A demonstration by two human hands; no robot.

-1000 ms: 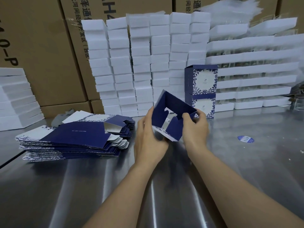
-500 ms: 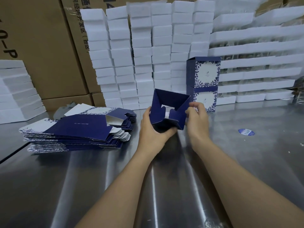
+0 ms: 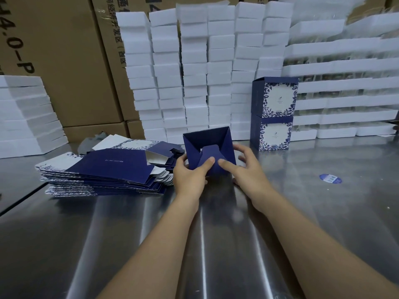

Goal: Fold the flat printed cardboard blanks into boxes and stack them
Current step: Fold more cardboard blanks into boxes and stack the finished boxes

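Observation:
A dark blue box [image 3: 195, 147] stands half folded on the steel table [image 3: 108, 234], its end flaps turned toward me. My left hand [image 3: 189, 175] grips its left side, thumb pressing a flap. My right hand [image 3: 248, 169] holds the right side, thumb on the neighbouring flap. A pile of flat blue-and-white blanks [image 3: 103, 169] lies to the left. Two finished printed boxes [image 3: 275, 113] stand stacked behind, to the right.
Columns of white foam blocks [image 3: 194, 67] line the back, with longer white trays [image 3: 345, 93] at the right and more foam [image 3: 23, 115] at the left. Brown cartons [image 3: 64, 61] stand behind. A round blue sticker [image 3: 330, 178] lies on the table at right.
The box came down from the air onto the table. Its open end flaps have been folded inward, and both thumbs now press on them.

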